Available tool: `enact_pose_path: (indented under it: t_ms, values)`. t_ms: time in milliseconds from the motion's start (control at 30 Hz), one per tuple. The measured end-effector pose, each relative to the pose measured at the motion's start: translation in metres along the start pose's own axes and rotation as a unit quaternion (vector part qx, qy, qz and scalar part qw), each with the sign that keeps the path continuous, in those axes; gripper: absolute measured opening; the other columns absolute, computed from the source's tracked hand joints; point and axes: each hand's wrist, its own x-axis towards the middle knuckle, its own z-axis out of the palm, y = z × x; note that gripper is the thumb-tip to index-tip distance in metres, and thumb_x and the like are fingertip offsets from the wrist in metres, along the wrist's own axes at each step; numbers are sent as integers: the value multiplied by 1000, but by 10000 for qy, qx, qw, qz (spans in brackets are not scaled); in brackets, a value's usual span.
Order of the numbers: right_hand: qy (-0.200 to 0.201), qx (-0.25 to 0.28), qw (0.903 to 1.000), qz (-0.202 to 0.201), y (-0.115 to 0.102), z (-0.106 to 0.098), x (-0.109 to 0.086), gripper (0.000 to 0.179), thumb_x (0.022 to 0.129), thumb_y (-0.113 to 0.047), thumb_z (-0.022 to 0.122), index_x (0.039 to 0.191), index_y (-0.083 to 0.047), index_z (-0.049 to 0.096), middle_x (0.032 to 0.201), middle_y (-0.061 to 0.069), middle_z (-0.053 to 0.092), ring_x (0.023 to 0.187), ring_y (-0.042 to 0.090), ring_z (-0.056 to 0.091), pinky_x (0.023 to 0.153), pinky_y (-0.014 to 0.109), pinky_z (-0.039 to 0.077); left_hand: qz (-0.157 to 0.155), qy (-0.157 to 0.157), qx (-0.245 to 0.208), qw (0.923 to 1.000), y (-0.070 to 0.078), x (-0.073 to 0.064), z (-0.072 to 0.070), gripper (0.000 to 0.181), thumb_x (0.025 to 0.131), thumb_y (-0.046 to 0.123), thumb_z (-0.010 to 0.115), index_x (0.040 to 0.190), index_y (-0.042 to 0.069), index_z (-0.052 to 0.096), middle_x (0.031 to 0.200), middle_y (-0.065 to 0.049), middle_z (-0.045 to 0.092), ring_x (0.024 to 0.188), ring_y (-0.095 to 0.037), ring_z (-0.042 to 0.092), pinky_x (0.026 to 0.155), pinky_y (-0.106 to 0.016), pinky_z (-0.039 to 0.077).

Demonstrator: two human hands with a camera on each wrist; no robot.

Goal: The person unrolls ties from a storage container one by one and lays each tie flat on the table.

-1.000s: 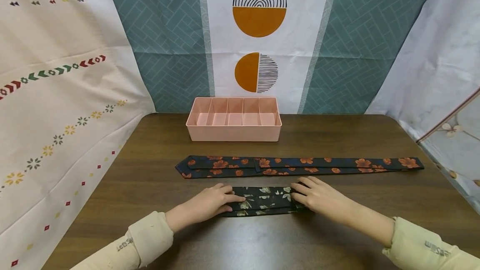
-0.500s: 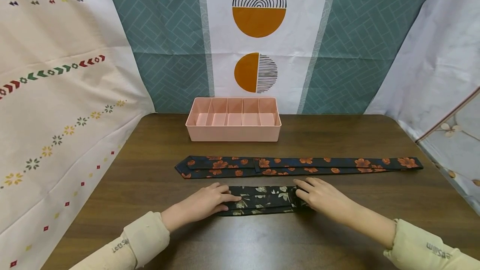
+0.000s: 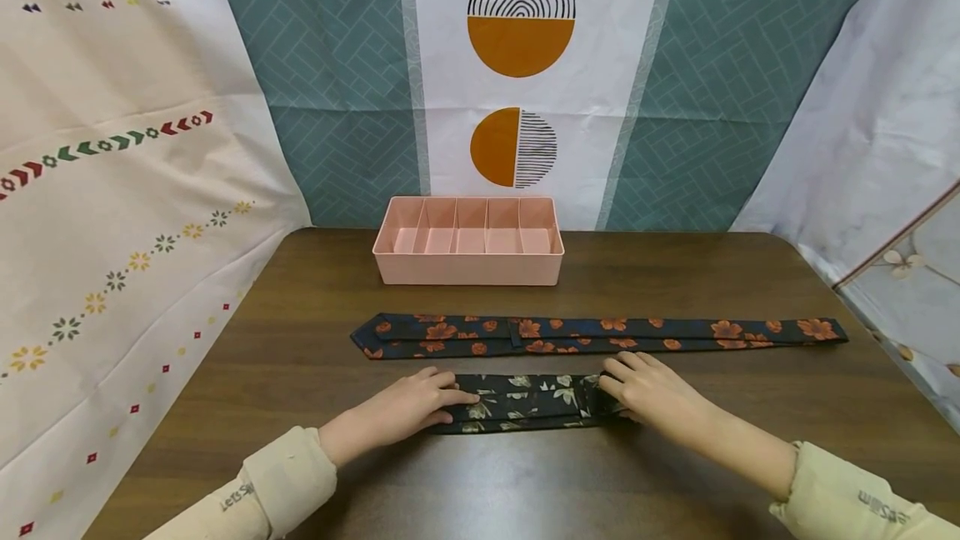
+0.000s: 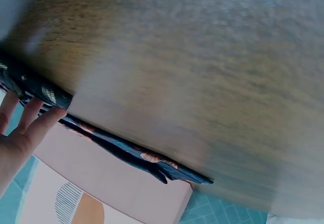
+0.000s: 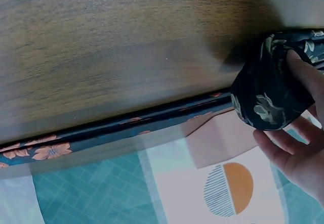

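Observation:
A black necktie with pale flowers point(image 3: 517, 405) lies folded short, its back side up, between the two hands. On its left end rests my left hand point(image 3: 416, 405), fingers extended over the cloth; the left wrist view shows those fingertips point(image 4: 35, 105) against the tie's edge. At the other end my right hand point(image 3: 660, 394) holds the folded part. The right wrist view shows the thumb point(image 5: 309, 80) tucked into the rounded fold point(image 5: 268, 100), with fingers on its outer side. Beyond lies a dark necktie with orange flowers point(image 3: 600, 333), stretched lengthwise and untouched.
A pink box with several compartments point(image 3: 468, 269) stands at the back of the brown wooden table point(image 3: 315, 290). Patterned cloths hang behind it and along both sides, including a white cloth point(image 3: 150, 215) at the left.
My right hand has shifted slightly right with the folded end. My left hand has slid slightly left along the black tie. The orange-flowered tie and the box have stayed put.

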Motion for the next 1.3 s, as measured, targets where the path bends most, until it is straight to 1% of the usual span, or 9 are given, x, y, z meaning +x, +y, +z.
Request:
enact_pose_path:
  t_ms: [133, 300, 400, 533, 667, 800, 967, 1133, 1300]
  values:
    - [-139, 25, 9999, 41, -1, 0, 0, 48, 57, -22, 88, 98, -10, 66, 100, 5, 66, 93, 23, 61, 80, 37, 53, 100, 81, 300, 9995, -1, -1, 0, 39, 87, 22, 66, 125, 26, 62, 90, 5, 56, 74, -7, 41, 63, -16, 43]
    - [-182, 50, 9998, -4, 1, 3, -2, 52, 57, -19, 89, 104, -10, 70, 98, 5, 64, 90, 22, 61, 78, 35, 54, 254, 185, 791, 9964, -1, -1, 4, 38, 87, 24, 66, 125, 27, 62, 93, 4, 59, 81, -10, 50, 70, -21, 49]
    - [-242, 87, 9997, 26, 2, 2, -4, 53, 55, -22, 89, 103, -10, 69, 98, 6, 63, 89, 22, 61, 77, 35, 54, 279, 192, 915, 9952, 2, -1, 3, 37, 87, 23, 66, 124, 24, 63, 98, 2, 61, 88, -12, 55, 75, -23, 51]
    - [-273, 65, 9996, 61, 2, 1, -6, 49, 56, -24, 88, 97, -10, 66, 104, 8, 66, 93, 25, 62, 79, 38, 53, 129, -5, 716, 9974, 6, -2, 1, 36, 90, 20, 63, 126, 19, 61, 115, -4, 63, 106, -19, 59, 84, -30, 53]
    - [-303, -26, 9995, 15, 1, 2, -7, 43, 61, -18, 86, 96, -8, 63, 112, 10, 66, 98, 27, 62, 81, 39, 53, 34, -200, 477, 9987, 6, -3, 1, 38, 91, 18, 60, 129, 16, 59, 129, -9, 59, 116, -25, 56, 90, -36, 51]
    - [-415, -15, 9991, -12, 1, 1, -9, 41, 64, -13, 83, 99, -7, 63, 111, 10, 66, 98, 27, 63, 82, 39, 52, 63, -267, 423, 9987, 5, -4, 2, 39, 91, 17, 60, 130, 15, 58, 132, -9, 58, 118, -26, 55, 93, -36, 50]
    - [-509, -30, 9987, -40, 4, 0, -11, 45, 63, -14, 83, 105, -11, 67, 106, 8, 64, 93, 25, 63, 81, 37, 53, 29, -336, 346, 9988, 5, -3, 1, 42, 90, 19, 62, 132, 15, 57, 134, -9, 56, 119, -27, 54, 93, -36, 50]
    - [-269, 54, 9996, -57, 6, 1, -13, 36, 63, -13, 84, 93, -12, 65, 99, 4, 64, 90, 23, 62, 77, 38, 52, -4, -368, 294, 9989, 4, -3, 1, 44, 89, 21, 63, 132, 15, 56, 134, -9, 57, 119, -27, 54, 93, -37, 50]
    - [-327, 180, 9993, -6, 7, 0, -14, 36, 65, -11, 83, 94, -10, 62, 104, 7, 66, 97, 26, 62, 81, 41, 52, 5, -298, 253, 9992, 4, -3, 1, 43, 89, 22, 64, 131, 15, 58, 132, -9, 58, 119, -27, 54, 93, -36, 50]
